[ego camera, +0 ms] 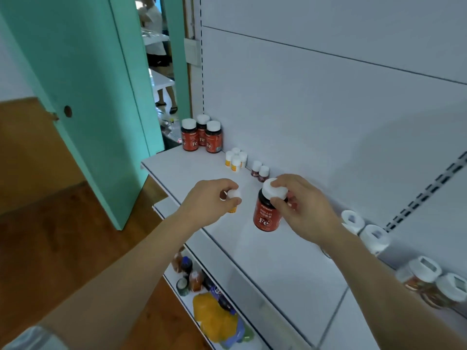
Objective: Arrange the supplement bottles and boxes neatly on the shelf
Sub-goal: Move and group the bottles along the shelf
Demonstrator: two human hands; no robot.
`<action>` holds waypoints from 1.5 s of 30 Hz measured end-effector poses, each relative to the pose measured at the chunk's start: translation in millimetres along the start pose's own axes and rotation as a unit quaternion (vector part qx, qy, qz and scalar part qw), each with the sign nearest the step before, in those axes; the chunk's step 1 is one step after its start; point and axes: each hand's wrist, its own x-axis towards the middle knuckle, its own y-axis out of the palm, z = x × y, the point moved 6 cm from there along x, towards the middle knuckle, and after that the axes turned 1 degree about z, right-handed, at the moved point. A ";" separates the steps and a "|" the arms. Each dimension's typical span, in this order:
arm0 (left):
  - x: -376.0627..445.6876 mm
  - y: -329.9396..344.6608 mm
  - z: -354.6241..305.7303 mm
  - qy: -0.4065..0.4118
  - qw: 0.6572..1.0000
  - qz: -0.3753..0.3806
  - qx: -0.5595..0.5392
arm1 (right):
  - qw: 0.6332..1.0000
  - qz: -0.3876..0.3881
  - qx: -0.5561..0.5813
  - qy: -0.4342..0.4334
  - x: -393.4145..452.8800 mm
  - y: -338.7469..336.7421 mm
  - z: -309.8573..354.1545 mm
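My right hand point(300, 205) grips the white cap of a red "Fe" bottle point(267, 215), held just above the white shelf point(252, 251). My left hand point(209, 200) is closed on a small white-capped bottle with an orange label point(233, 198), mostly hidden by the fingers. At the shelf's far left end stand three more red "Fe" bottles point(202, 136). Behind my hands, along the back panel, are several small white bottles with yellow labels point(236, 160) and two small dark bottles point(260, 170).
Clear jars with white lids point(424, 276) line the back of the shelf at the right. A lower shelf point(187, 299) holds assorted bottles and a yellow bag point(214, 317). A teal door point(101, 97) stands open at the left; a person stands beyond it.
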 end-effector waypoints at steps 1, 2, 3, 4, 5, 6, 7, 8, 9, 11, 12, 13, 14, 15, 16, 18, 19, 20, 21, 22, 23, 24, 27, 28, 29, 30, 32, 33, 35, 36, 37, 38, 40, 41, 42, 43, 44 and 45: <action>13.8 -6.8 11.6 0.005 1.000 0.003 -0.001 | 1.000 -0.007 -0.005 0.009 10.4 7.5 2.7; 26.9 -13.1 22.0 0.012 1.000 0.007 0.000 | 1.000 -0.017 -0.009 0.020 20.2 14.6 5.1; 39.8 -18.6 31.7 0.020 1.000 0.013 0.005 | 0.999 -0.027 -0.011 0.028 29.8 21.3 8.3; 51.8 -23.8 40.1 0.030 0.999 0.021 0.012 | 0.999 -0.036 -0.014 0.036 38.8 28.3 10.9; 63.8 -28.3 48.1 0.040 0.999 0.029 0.019 | 0.998 -0.044 -0.017 0.044 47.1 35.1 13.4; 76.2 -32.7 55.3 0.053 0.998 0.035 0.026 | 0.997 -0.053 -0.019 0.054 55.0 41.7 14.8; 88.2 -36.5 62.1 0.062 0.997 0.038 0.030 | 0.996 -0.060 -0.020 0.064 61.9 47.8 15.5; 99.4 -39.0 68.9 0.068 0.996 0.041 0.031 | 0.995 -0.065 -0.023 0.072 68.3 53.7 15.8; 110.0 -40.1 75.2 0.070 0.996 0.046 0.029 | 0.994 -0.067 -0.029 0.078 74.5 59.2 16.0; 130.5 -38.5 84.8 0.074 0.995 0.059 0.029 | 0.993 -0.071 -0.042 0.089 86.7 66.6 14.6; 140.8 -36.1 88.6 0.078 0.994 0.067 0.029 | 0.991 -0.074 -0.048 0.097 93.3 69.0 12.3; 151.4 -33.4 91.7 0.082 0.994 0.074 0.027 | 0.990 -0.081 -0.051 0.104 100.2 70.7 8.8; 161.7 -29.8 94.5 0.087 0.993 0.080 0.024 | 0.989 -0.088 -0.051 0.109 106.5 71.9 4.3; 171.2 -25.8 97.3 0.091 0.992 0.084 0.020 | 0.988 -0.093 -0.052 0.113 112.5 73.1 0.2; 179.7 -22.1 100.0 0.092 0.992 0.086 0.017 | 0.987 -0.097 -0.054 0.116 118.3 74.4 -4.0; 195.5 -13.5 103.2 0.104 0.990 0.091 0.027 | 0.985 -0.105 -0.059 0.127 128.5 77.0 -13.1; 201.8 -7.8 105.0 0.113 0.988 0.097 0.035 | 0.984 -0.106 -0.060 0.133 131.5 79.2 -16.9; 207.6 -3.3 106.2 0.121 0.987 0.101 0.039 | 0.983 -0.106 -0.062 0.137 134.6 81.5 -19.9; 214.1 0.8 108.1 0.125 0.986 0.106 0.040 | 0.982 -0.104 -0.067 0.140 137.9 83.8 -22.2; 220.2 4.6 110.0 0.127 0.985 0.112 0.041 | 0.981 -0.104 -0.071 0.145 140.8 85.9 -24.5; 225.9 7.8 111.9 0.129 0.984 0.117 0.043 | 0.980 -0.104 -0.072 0.151 143.5 87.9 -26.7; 231.3 10.2 113.6 0.133 0.983 0.121 0.046 | 0.980 -0.103 -0.071 0.158 146.0 90.1 -28.5; 242.8 12.9 116.6 0.148 0.979 0.128 0.057 | 0.976 -0.104 -0.070 0.179 154.4 95.7 -31.3; 246.3 13.5 117.1 0.157 0.977 0.128 0.061 | 0.974 -0.107 -0.076 0.185 157.4 96.9 -31.5; 249.4 14.9 118.6 0.165 0.975 0.131 0.065 | 0.972 -0.111 -0.083 0.191 159.9 98.3 -31.0; 251.5 16.0 119.6 0.174 0.973 0.134 0.067 | 0.970 -0.115 -0.089 0.197 161.4 100.0 -29.7; 255.7 17.9 120.7 0.192 0.969 0.139 0.068 | 0.965 -0.128 -0.092 0.208 163.1 102.9 -25.3; 256.8 18.7 121.5 0.198 0.968 0.142 0.065 | 0.963 -0.134 -0.093 0.215 163.0 104.7 -22.8; 258.2 20.6 122.6 0.214 0.964 0.145 0.057 | 0.957 -0.141 -0.104 0.231 162.1 108.1 -17.9; 258.7 21.5 123.3 0.222 0.962 0.148 0.054 | 0.954 -0.145 -0.112 0.237 161.5 110.0 -15.3; 259.2 22.0 124.0 0.229 0.960 0.150 0.050 | 0.951 -0.150 -0.120 0.242 161.3 112.0 -12.4; 260.0 22.1 124.8 0.235 0.959 0.151 0.045 | 0.948 -0.154 -0.128 0.247 161.0 114.2 -9.3; 261.1 22.3 127.2 0.249 0.955 0.154 0.036 | 0.942 -0.158 -0.140 0.260 159.8 119.2 -2.7; 261.4 22.2 128.2 0.259 0.953 0.155 0.034 | 0.939 -0.158 -0.145 0.267 158.9 121.9 0.7; 261.5 21.4 129.0 0.269 0.950 0.155 0.032 | 0.937 -0.158 -0.150 0.273 158.0 124.4 4.1; 261.8 19.7 129.9 0.276 0.948 0.157 0.026 | 0.936 -0.156 -0.154 0.277 157.7 126.8 7.1; 262.4 16.6 130.9 0.281 0.946 0.158 0.019 | 0.934 -0.154 -0.158 0.279 158.2 128.7 10.2; 263.4 12.4 131.9 0.285 0.946 0.154 0.017 | 0.934 -0.153 -0.162 0.280 159.8 130.2 12.9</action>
